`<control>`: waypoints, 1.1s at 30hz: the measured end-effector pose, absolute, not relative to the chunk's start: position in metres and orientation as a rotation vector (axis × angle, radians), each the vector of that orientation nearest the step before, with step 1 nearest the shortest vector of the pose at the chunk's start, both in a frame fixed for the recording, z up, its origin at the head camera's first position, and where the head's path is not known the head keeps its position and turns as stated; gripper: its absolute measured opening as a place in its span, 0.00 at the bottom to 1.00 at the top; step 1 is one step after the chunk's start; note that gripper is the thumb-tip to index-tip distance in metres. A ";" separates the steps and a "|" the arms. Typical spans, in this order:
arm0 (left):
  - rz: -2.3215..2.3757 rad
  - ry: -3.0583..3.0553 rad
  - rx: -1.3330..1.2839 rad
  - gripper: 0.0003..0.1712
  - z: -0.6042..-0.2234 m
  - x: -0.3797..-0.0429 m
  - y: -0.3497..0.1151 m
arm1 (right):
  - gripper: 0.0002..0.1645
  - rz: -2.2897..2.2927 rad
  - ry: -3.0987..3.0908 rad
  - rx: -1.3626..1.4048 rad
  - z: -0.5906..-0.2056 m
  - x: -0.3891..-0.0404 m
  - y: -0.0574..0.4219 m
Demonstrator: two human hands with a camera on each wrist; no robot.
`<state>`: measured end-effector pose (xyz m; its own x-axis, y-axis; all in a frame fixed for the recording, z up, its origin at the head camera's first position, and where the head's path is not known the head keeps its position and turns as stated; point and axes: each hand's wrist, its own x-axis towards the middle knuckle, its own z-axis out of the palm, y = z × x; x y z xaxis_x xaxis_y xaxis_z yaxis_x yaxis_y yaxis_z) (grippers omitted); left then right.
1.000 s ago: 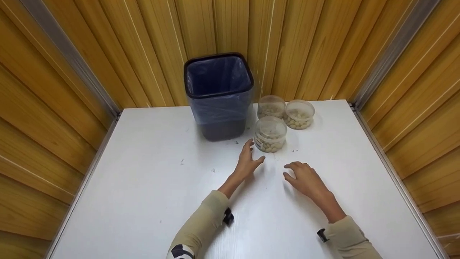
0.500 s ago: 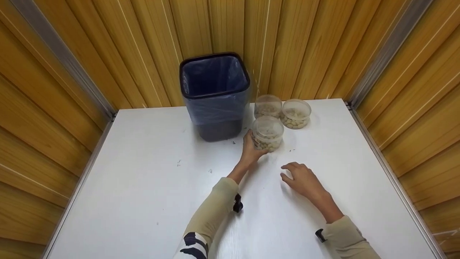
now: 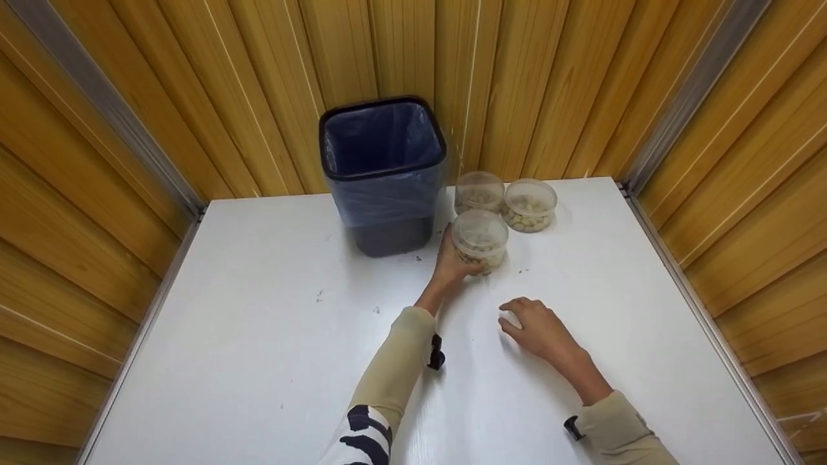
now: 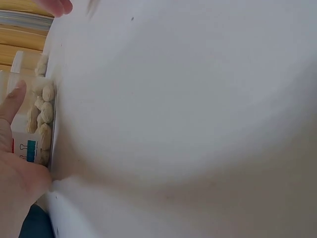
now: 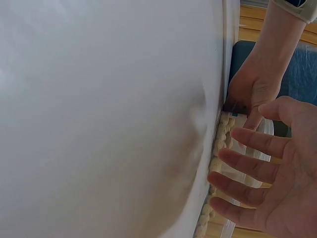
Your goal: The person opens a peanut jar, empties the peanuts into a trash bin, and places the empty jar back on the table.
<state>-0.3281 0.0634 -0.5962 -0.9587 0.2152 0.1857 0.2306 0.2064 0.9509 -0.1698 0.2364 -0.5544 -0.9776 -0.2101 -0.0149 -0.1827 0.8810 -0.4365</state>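
My left hand [image 3: 450, 265] grips the left side of the nearest clear plastic jar [image 3: 486, 242], thumb across its front. The jar stands upright on the white table. Low inside it, the left wrist view shows unshelled peanuts [image 4: 46, 111] behind the clear wall, with a small printed label [image 4: 28, 148] near the palm. The fingers on the jar's far side are hidden. My right hand [image 3: 539, 326] is held in front of the jar and to its right, apart from it. In the right wrist view the right hand [image 5: 282, 163] has its fingers spread and nothing in them.
Two more clear jars of peanuts, one behind [image 3: 479, 188] and one at the back right [image 3: 530, 205], stand close to the gripped one. Left of them is a dark bin [image 3: 391, 236] with a blue liner. Small dark specks lie on the table [image 3: 226, 336]. Wood-patterned walls [image 3: 536, 84] surround it.
My left hand has moved forward from beside the jar and closed its fingers and thumb on it. The right hand has barely moved. The head view has shifted slightly.
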 end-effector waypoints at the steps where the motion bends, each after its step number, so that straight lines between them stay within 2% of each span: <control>1: -1.938 -2.410 -0.457 0.67 -0.595 -0.329 0.064 | 0.20 -0.684 2.992 -0.315 -0.553 -0.171 0.237; 5: -1.967 -2.349 -0.453 0.65 -0.589 -0.334 0.066 | 0.20 -0.681 3.022 -0.337 -0.550 -0.176 0.237; 13: -1.589 -2.536 -0.475 0.67 -0.579 -0.346 0.065 | 0.20 -0.681 3.048 -0.334 -0.542 -0.185 0.239; 23: -1.930 -2.381 -0.469 0.64 -0.573 -0.349 0.066 | 0.20 -0.701 3.075 -0.360 -0.534 -0.190 0.238; 33: -2.118 -2.292 -0.473 0.63 -0.598 -0.323 0.059 | 0.17 -0.714 3.035 -0.294 -0.552 -0.168 0.230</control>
<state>-0.3229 0.0592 -0.5979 -0.9550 0.2277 0.1901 0.2075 0.0546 0.9767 -0.1684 0.2304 -0.5519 -0.9824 -0.1840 0.0332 -0.1795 0.8784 -0.4430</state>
